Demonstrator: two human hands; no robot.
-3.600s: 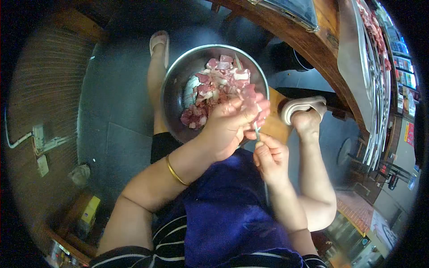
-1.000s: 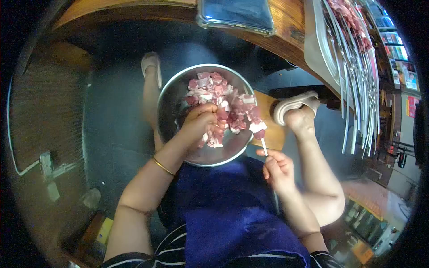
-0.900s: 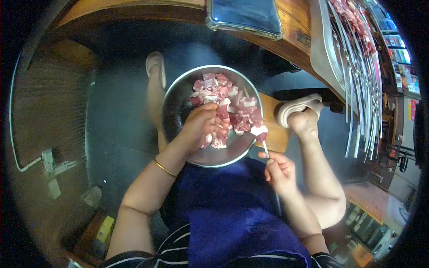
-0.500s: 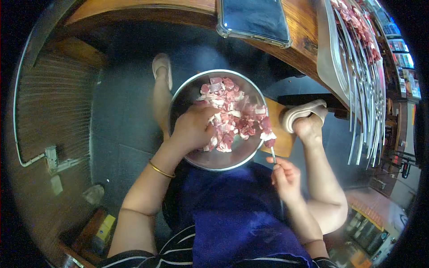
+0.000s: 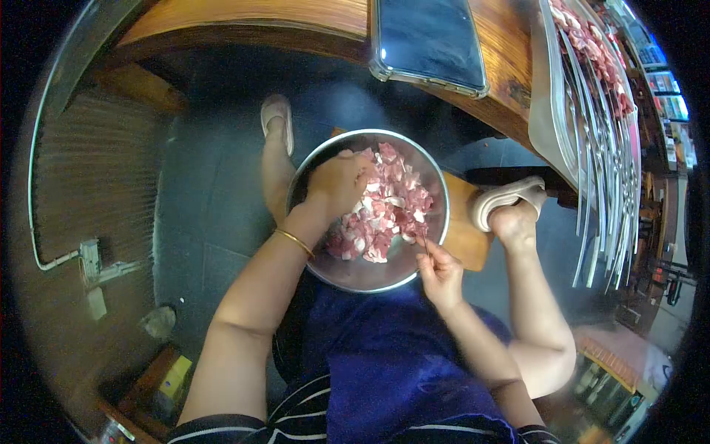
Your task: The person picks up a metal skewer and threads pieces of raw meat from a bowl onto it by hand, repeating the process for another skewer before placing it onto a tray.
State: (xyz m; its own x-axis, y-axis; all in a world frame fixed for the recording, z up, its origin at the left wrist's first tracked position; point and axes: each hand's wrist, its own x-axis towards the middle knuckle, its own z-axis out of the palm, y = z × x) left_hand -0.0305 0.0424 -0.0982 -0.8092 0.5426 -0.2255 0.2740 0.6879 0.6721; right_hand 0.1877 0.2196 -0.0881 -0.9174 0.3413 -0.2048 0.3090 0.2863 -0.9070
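Observation:
A round metal bowl holds many chunks of raw red and white meat. My left hand is down in the bowl on its left side, fingers curled at the meat; its fingertips are hidden, so I cannot tell what they grip. At the bowl's lower right rim, my right hand pinches a thin metal skewer between thumb and fingers. Meat chunks on the skewer overlap the loose meat in this view.
A phone lies on the wooden table ahead. On the right, a white tray bears several long metal skewers with meat on their far ends. Below the bowl's right side is a wooden board. A blue apron covers my lap.
My right hand has moved left and brought the skewer from outside the rim in over the bowl. My left hand has shifted up and right within the bowl.

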